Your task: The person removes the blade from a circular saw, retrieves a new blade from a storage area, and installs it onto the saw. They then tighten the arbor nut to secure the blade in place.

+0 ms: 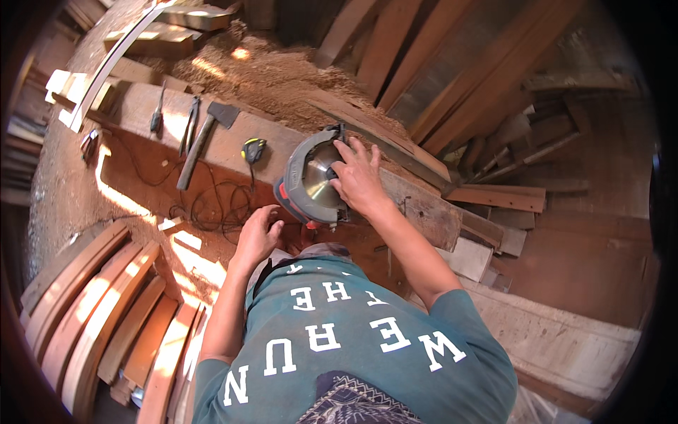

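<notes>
Right hand on the blade side of a saw, left hand close by

A circular saw (295, 177) with grey and red parts is in front of the person, at the near edge of a thick wooden beam (427, 212). Its round metal blade (318, 182) faces up to the view. What supports the lower part of the saw, I cannot see.

The right hand (362, 185) reaches over the blade. Its fingers are partly spread, and the thumb and one finger come near together at the dark centre of the blade. Whether they grip something there, I cannot tell. The left hand (256, 239) is just beside the lower left side of the saw; its fingers are loosely bent, with a gap to the thumb, and nothing is seen in it.

On the beam, to the left of the saw, there are a yellow and black tape measure (253, 150), an axe (198, 151) with a long handle, pliers (189, 127) and a screwdriver (156, 120). A dark cable (220, 205) lies in loops on the ground below them. Behind the beam is a heap of sawdust (265, 69), and curved wooden pieces (95, 300) stand in a row at lower left.
</notes>
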